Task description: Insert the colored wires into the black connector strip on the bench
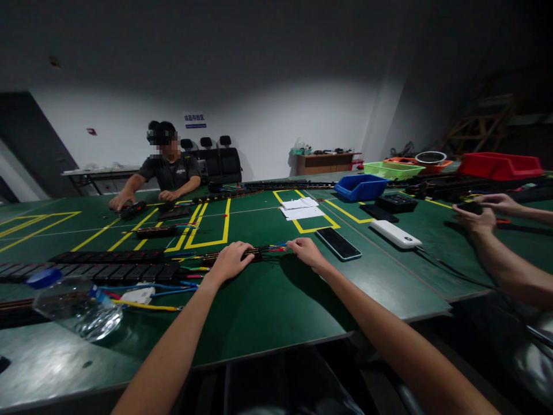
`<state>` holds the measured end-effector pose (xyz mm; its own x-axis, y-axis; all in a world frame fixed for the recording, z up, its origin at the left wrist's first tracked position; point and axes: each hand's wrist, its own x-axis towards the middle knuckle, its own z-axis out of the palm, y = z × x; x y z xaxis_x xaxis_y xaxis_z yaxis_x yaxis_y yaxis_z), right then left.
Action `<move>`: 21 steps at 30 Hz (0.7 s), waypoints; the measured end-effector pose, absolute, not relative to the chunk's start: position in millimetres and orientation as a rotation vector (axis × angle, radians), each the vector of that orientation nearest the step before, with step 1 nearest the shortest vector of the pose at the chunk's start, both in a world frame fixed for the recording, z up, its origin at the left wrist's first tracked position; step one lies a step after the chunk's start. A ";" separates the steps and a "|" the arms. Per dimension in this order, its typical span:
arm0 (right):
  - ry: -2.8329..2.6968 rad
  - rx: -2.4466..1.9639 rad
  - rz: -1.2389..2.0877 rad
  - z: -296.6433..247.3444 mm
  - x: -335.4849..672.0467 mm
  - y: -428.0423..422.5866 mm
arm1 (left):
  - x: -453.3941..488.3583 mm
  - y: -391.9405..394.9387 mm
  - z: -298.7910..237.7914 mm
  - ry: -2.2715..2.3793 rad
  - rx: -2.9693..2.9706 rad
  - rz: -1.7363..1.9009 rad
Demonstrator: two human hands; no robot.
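Note:
My left hand (232, 259) lies over a dark bar with copper-coloured strips (258, 253), its fingers curled down onto it and hiding its middle. From the right end of that bar come thin blue, red and yellow wires (277, 247). My right hand (306, 252) pinches the ends of these wires between thumb and fingers. Left of my left hand lie rows of black rectangular modules (116, 273), with more coloured leads beside them. A dark phone (338, 243) lies flat just right of my right hand.
A clear bottle with a blue cap (78, 305) lies at the near left. A white power bank (395, 234) with a cable, white papers (301, 208), a blue bin (360, 187) and a red bin (499, 166) are rightward. One person sits across; another person's hands (479, 216) work at right.

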<state>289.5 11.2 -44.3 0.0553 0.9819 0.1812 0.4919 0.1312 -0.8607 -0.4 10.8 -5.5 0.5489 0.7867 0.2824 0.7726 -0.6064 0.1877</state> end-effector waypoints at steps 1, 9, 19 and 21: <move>-1.530 -1.468 0.770 -43.7 289.0 10.5 | -0.3 10.7 -5.3 1.375 2.727 0.528; -1.332 -1.360 0.998 -33.5 284.5 2.4 | -0.8 10.3 -4.3 1.380 2.717 0.518; -1.240 -1.222 1.114 -29.2 286.3 1.8 | -0.9 10.7 -5.3 1.380 2.731 0.540; -1.206 -1.198 1.147 -29.0 287.0 2.3 | -0.7 10.8 -5.2 1.390 2.732 0.534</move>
